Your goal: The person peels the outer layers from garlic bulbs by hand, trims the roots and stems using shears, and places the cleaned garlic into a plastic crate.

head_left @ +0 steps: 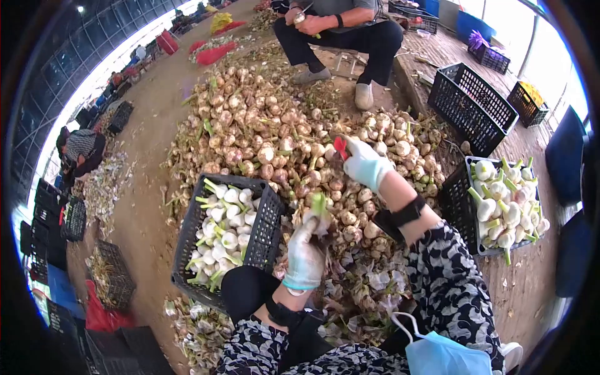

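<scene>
My left hand (304,257), in a white and pale-blue glove, is closed on a garlic bulb whose green stem (319,204) points up; motion blurs it and the fingers hide much of the bulb. Papery skin hangs beside that hand. My right hand (367,167), gloved the same way, is closed on a red-handled knife (340,147); its blade cannot be made out. Both hands are over a big heap of unpeeled garlic (275,137). Left of my left hand, a black crate (270,231) holds cleaned white garlic bulbs (226,225).
Loose garlic skins (365,294) lie below my hands. At right stands another crate of cleaned garlic (509,203), with a black crate (472,106) behind it. Across the heap sits a person (344,31) holding garlic. A blue face mask (447,355) is near my lap.
</scene>
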`<state>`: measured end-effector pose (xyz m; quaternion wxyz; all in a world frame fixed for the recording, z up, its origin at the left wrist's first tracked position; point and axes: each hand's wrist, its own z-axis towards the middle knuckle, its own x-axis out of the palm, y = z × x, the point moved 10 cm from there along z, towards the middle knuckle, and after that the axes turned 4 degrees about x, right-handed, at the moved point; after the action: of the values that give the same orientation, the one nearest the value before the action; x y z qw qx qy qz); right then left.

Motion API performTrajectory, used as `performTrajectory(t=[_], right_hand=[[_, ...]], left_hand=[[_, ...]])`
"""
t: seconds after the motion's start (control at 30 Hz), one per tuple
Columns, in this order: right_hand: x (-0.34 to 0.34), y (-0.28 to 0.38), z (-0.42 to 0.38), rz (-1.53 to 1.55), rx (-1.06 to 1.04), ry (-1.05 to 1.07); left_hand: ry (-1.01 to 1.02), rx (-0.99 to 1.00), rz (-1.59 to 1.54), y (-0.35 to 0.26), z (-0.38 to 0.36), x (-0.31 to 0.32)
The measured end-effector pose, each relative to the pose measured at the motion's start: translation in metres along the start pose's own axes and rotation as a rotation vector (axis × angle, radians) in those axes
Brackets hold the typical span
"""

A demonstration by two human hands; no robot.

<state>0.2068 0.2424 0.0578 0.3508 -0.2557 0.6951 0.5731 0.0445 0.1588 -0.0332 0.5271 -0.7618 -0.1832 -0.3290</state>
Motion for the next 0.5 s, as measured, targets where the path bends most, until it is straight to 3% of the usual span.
performTrajectory(t=[0.03,0.13,0.2,0.23,0.27,0.33,0.37,0.47,0.5], right_hand=[[0.013,-0.008,0.012,-0.043,0.011,0.048],[0.032,-0.048,-0.006,0.256,-0.053,-0.056],[0.082,-0.129,-0.022,0.465,-0.546,-0.249],[0.073,-0.116,-0.057,0.742,-0.374,-0.085],[0.048,-0.075,-0.099,1.013,-0.190,0.070],[0.028,-0.050,-0.140,0.706,0.034,0.181],[0.023,-0.048,-0.151,0.809,-0.008,0.013],[0.023,-0.060,-0.170,0.965,-0.053,-0.084],[0.030,-0.064,-0.174,1.093,0.031,-0.073]], left_hand=[[0.001,0.033,-0.006,-0.006,0.003,0.001],[0.131,0.084,-0.005,-0.017,0.003,0.001],[0.070,0.142,-0.001,-0.021,0.004,-0.003],[0.104,0.096,0.021,-0.020,-0.001,0.007],[0.302,0.126,0.090,-0.017,0.000,0.015],[0.251,-0.004,0.042,-0.006,-0.015,0.024],[0.257,-0.025,0.029,0.001,-0.019,0.029],[0.224,-0.040,0.266,0.018,-0.032,0.029],[0.258,-0.027,0.301,0.019,-0.037,0.036]])
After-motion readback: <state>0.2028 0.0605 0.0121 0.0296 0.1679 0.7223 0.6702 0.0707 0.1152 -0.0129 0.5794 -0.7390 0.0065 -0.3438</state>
